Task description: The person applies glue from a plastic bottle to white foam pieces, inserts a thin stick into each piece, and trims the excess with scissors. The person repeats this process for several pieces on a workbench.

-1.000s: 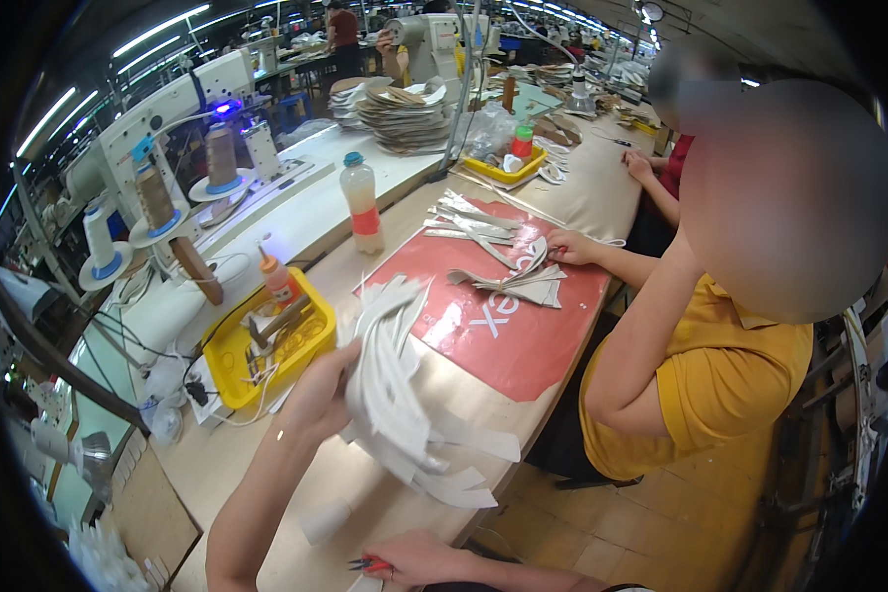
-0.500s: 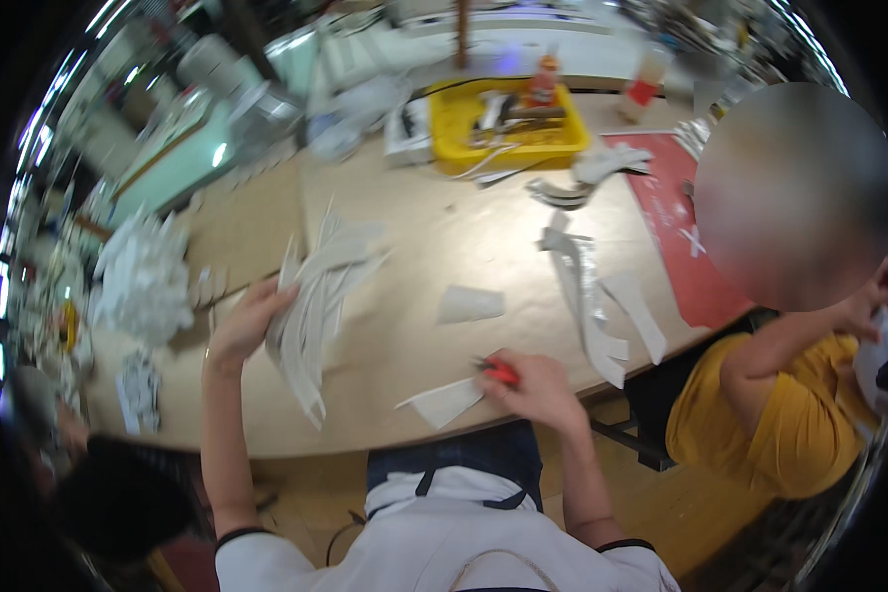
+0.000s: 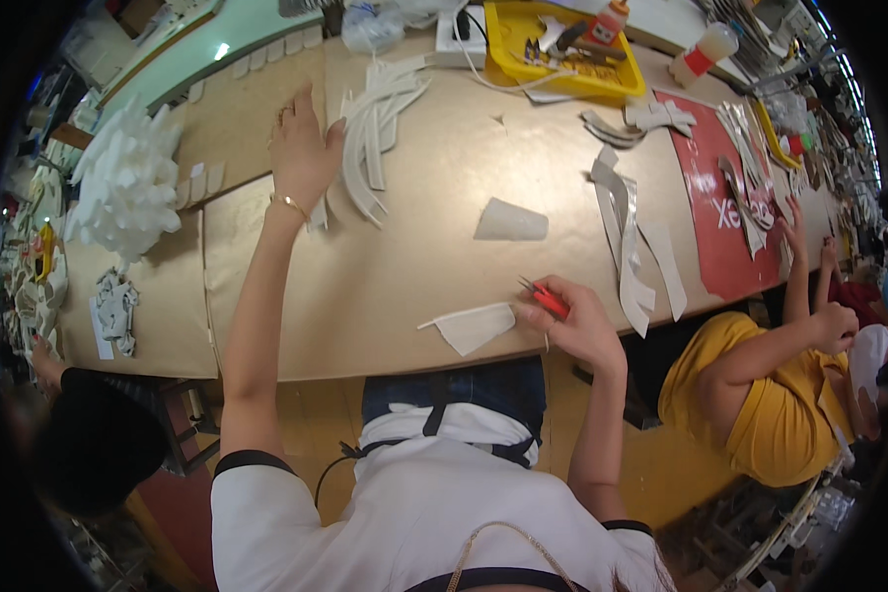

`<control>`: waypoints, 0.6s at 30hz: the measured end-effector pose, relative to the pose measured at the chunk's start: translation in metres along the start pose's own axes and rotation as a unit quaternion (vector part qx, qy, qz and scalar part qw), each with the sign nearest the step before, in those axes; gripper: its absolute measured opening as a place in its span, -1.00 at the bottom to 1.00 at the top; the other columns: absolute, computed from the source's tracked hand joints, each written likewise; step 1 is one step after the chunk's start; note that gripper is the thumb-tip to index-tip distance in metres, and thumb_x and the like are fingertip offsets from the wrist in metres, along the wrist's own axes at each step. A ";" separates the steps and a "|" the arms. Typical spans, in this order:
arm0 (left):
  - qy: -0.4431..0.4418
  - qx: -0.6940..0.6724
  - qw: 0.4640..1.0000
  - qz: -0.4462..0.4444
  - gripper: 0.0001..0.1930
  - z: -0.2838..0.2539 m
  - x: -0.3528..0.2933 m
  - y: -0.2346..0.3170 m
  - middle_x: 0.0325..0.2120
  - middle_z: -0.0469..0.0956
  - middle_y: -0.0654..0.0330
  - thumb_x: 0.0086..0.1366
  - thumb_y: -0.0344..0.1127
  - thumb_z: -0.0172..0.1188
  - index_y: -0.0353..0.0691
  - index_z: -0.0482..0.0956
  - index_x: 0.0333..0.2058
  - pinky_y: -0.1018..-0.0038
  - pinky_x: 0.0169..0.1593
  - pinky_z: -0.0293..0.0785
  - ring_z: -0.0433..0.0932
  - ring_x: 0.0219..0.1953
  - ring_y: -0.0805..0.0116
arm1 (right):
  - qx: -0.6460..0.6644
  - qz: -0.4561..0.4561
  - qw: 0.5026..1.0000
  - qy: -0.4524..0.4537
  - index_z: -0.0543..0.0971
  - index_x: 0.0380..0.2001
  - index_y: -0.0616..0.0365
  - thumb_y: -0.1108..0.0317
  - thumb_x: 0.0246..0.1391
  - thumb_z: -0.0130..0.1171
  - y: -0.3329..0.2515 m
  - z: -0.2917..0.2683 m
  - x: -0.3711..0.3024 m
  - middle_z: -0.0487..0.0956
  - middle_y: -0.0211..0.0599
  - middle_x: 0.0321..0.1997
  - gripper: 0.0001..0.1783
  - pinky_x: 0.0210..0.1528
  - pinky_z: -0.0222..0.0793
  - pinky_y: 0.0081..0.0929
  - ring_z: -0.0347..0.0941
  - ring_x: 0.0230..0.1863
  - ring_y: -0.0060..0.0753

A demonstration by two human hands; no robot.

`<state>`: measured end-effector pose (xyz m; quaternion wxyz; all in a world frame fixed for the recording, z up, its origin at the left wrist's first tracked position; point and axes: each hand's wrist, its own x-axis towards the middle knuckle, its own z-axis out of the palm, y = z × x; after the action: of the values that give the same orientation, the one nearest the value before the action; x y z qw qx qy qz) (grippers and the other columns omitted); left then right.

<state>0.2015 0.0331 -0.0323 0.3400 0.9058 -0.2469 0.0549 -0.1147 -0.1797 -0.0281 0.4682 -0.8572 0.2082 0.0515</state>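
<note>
My left hand [image 3: 306, 148] reaches over the table with its fingers stretched out and the thumb apart, holding nothing. Right beside it lies a loose fan of curved, pale grey-white strips [image 3: 373, 138]. In my right hand [image 3: 584, 331] are small red-handled snips [image 3: 551, 300], their dark pointed tips facing away to the left. A pale, wedge-shaped flat piece [image 3: 476, 330] with a thin strip along its upper edge rests at the table's near side, its right end at my right fingers. Farther back is a separate grey four-sided piece [image 3: 511, 220].
A yellow tray [image 3: 592, 89] with tools and a bottle stands at the back. Long pale strips [image 3: 626, 237] lie to the right, before a red sheet [image 3: 715, 212]. White foam-like pieces [image 3: 128, 192] are heaped at left. A co-worker in a yellow top [image 3: 760, 395] sits at right.
My left hand has let go of the curved strips, which now lie on the table, and has moved away from me. The right hand still holds the snips. The view has shifted.
</note>
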 end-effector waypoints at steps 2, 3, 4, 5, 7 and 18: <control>0.010 0.003 0.993 0.119 -0.53 0.009 -0.049 0.029 0.14 0.41 -0.09 0.29 -0.34 0.13 -0.30 0.36 0.16 0.20 0.25 0.28 0.36 0.19 -0.05 | -0.011 0.036 0.999 -0.012 0.59 -0.30 0.24 0.07 0.02 0.33 -0.002 0.000 -0.003 0.51 -0.12 -0.58 -0.59 -0.38 0.33 -0.33 0.42 -0.52 -0.17; -0.048 -0.083 0.983 0.157 -0.50 0.010 -0.084 0.045 0.18 0.36 -0.10 0.26 -0.37 0.13 -0.31 0.33 0.18 0.20 0.27 0.27 0.32 0.22 -0.10 | -0.009 0.035 0.999 -0.017 0.59 -0.30 0.25 0.07 0.02 0.33 -0.004 0.000 -0.003 0.50 -0.11 -0.58 -0.59 -0.38 0.33 -0.32 0.42 -0.52 -0.16; -0.129 -0.053 0.976 0.167 -0.47 0.012 -0.119 0.062 0.21 0.32 -0.10 0.24 -0.40 0.15 -0.31 0.32 0.20 0.18 0.29 0.22 0.28 0.27 -0.07 | -0.021 0.038 0.999 -0.015 0.58 -0.33 0.27 0.08 0.03 0.32 -0.006 0.001 -0.001 0.49 -0.05 -0.58 -0.59 -0.37 0.33 -0.28 0.42 -0.52 -0.11; -0.184 -0.022 0.961 0.204 -0.44 0.015 -0.151 0.078 0.25 0.29 -0.11 0.22 -0.42 0.17 -0.31 0.32 0.21 0.15 0.32 0.18 0.24 0.31 -0.04 | -0.038 0.046 0.998 -0.020 0.58 -0.32 0.29 0.11 0.05 0.33 -0.009 0.002 0.000 0.50 -0.07 -0.56 -0.60 -0.36 0.34 -0.33 0.40 -0.51 -0.19; -0.238 -0.031 0.955 0.174 -0.39 0.018 -0.202 0.103 0.29 0.22 -0.08 0.20 -0.40 0.20 -0.35 0.28 0.23 0.16 0.35 0.14 0.21 0.33 -0.03 | -0.064 0.060 0.996 -0.033 0.56 -0.29 0.33 0.17 0.08 0.33 -0.015 0.001 0.001 0.53 -0.12 -0.52 -0.62 -0.34 0.35 -0.42 0.36 -0.49 -0.36; -0.247 0.005 0.958 0.142 -0.29 0.054 -0.246 0.118 0.31 0.22 0.01 0.25 -0.02 0.18 -0.30 0.26 0.27 0.20 0.35 0.13 0.19 0.35 0.07 | -0.101 0.135 0.986 -0.012 0.58 -0.43 0.30 0.21 0.05 0.30 -0.019 0.003 -0.003 0.49 0.00 -0.61 -0.69 -0.40 0.34 -0.23 0.44 -0.53 0.04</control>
<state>-0.0740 0.0234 -0.0701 0.2522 0.8484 -0.4493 -0.1217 -0.1088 -0.1667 -0.0141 0.3706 -0.8635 0.3098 0.1447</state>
